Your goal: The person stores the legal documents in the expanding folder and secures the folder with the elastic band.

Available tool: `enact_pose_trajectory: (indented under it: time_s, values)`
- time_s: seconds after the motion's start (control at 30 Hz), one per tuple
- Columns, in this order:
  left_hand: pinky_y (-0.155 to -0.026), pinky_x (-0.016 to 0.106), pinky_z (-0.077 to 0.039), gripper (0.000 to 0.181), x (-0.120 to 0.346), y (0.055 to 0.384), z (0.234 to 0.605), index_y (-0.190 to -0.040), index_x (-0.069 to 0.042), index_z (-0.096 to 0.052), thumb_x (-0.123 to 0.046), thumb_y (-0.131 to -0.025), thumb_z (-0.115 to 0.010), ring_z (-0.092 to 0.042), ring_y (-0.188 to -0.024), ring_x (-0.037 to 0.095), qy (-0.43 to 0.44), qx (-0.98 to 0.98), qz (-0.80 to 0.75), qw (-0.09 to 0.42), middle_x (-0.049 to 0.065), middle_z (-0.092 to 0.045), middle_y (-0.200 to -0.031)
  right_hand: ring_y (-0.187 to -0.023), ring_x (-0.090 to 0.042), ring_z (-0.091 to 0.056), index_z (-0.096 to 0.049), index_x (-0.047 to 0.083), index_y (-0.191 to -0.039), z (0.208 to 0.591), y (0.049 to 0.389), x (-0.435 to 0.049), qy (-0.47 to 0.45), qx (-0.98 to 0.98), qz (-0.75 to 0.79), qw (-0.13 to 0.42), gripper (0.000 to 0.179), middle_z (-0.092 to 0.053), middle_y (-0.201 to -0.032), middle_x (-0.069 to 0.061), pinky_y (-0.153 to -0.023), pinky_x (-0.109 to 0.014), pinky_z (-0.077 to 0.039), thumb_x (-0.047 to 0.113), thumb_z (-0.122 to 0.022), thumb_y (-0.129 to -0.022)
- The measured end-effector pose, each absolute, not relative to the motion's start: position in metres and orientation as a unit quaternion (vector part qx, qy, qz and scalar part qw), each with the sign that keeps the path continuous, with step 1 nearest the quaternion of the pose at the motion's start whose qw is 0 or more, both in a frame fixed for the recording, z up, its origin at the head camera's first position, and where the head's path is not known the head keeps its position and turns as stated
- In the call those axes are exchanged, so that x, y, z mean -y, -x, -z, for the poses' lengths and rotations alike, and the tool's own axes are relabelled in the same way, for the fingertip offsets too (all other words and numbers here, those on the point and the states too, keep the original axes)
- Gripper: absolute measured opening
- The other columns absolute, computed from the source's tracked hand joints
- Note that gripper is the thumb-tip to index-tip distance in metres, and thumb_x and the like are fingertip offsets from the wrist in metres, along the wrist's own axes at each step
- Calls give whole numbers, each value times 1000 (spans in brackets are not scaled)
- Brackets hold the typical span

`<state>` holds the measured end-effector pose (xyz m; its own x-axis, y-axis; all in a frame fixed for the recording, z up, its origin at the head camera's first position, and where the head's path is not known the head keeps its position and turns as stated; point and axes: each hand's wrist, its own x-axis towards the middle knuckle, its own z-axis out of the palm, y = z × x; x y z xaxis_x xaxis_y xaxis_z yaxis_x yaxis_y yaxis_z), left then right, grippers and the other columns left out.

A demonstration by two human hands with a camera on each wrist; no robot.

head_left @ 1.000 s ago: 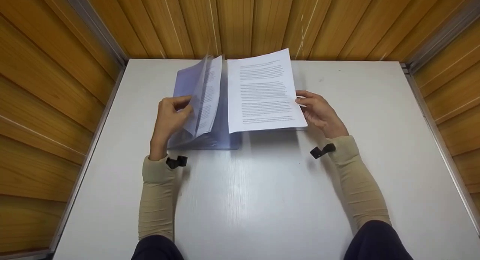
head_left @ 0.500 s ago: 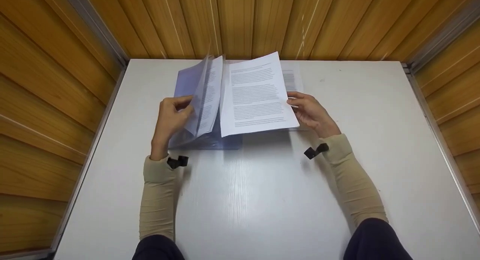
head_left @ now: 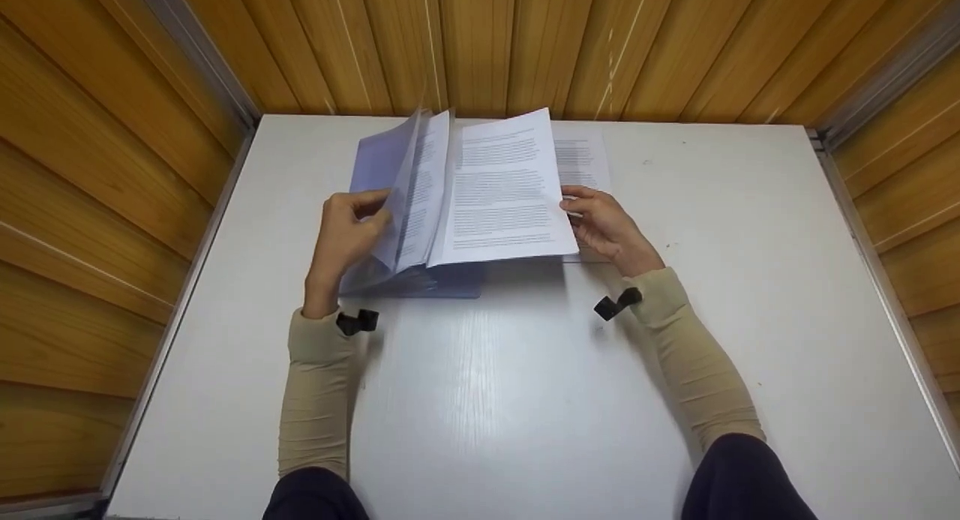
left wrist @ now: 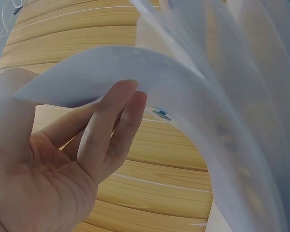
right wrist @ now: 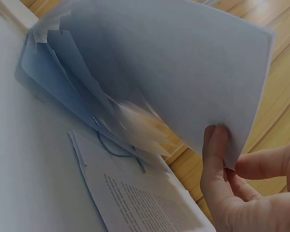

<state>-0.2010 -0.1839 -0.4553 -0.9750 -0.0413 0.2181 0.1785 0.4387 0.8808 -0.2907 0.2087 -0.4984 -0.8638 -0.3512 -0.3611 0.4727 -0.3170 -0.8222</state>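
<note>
A bluish display folder (head_left: 382, 160) stands opened at the back of the table, its clear plastic sleeves fanned up with printed pages in them. My left hand (head_left: 346, 231) pinches the lifted sleeves (head_left: 397, 205) at their left edge; the left wrist view shows them bending over its fingers (left wrist: 99, 128). Between thumb and fingers, my right hand (head_left: 609, 229) grips the right edge of a printed sheet (head_left: 504, 190), raised and tilted. Its left edge meets the sleeves; whether it is inside one I cannot tell. From the right wrist, the sheet's plain back (right wrist: 183, 72) shows.
More printed paper (head_left: 586, 160) lies on the white table (head_left: 465, 385), partly under the raised sheet. A thin dark cord (right wrist: 118, 152) hangs by the folder in the right wrist view. Wood-patterned walls (head_left: 480, 47) border the table at the back and sides.
My right hand has moved left, bringing the printed sheet up against the sleeves. More of the paper lying beneath now shows at the right. The left hand has stayed nearly still.
</note>
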Motion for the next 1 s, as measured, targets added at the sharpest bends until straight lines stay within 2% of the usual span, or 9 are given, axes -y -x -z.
enact_pose_trajectory:
  time_s: [0.2, 0.57, 0.83, 1.0]
  values:
    - [-91, 34, -58, 36, 184, 201, 453, -126, 6, -75, -2, -93, -63, -76, -109, 31, 41, 844, 525, 102, 21, -77, -123, -103, -23, -71, -42, -6, -152, 500, 291, -199, -59, -532, 808, 247, 46, -67, -123, -13, -82, -32, -61, -5, -50, -106]
    - [-83, 19, -55, 35, 185, 202, 455, -124, 5, -76, 0, -92, -62, -76, -108, 32, 39, 842, 529, 99, 21, -77, -122, -101, -25, -72, -47, -5, -148, 501, 289, -189, -59, -549, 798, 244, 43, -69, -123, -13, -82, -35, -61, -5, -52, -106]
    - [-85, 25, -56, 36, 185, 202, 455, -124, 6, -75, -1, -92, -62, -77, -107, 32, 44, 846, 521, 105, 21, -77, -121, -100, -23, -72, -49, -5, -146, 499, 289, -178, -60, -558, 793, 238, 42, -70, -120, -13, -82, -33, -61, -6, -53, -105]
    - [-83, 18, -54, 36, 185, 201, 456, -125, 6, -75, -2, -92, -63, -76, -108, 31, 45, 848, 518, 105, 21, -77, -122, -98, -23, -72, -50, -5, -147, 500, 287, -171, -56, -570, 783, 242, 43, -70, -117, -13, -82, -33, -61, -6, -54, -104]
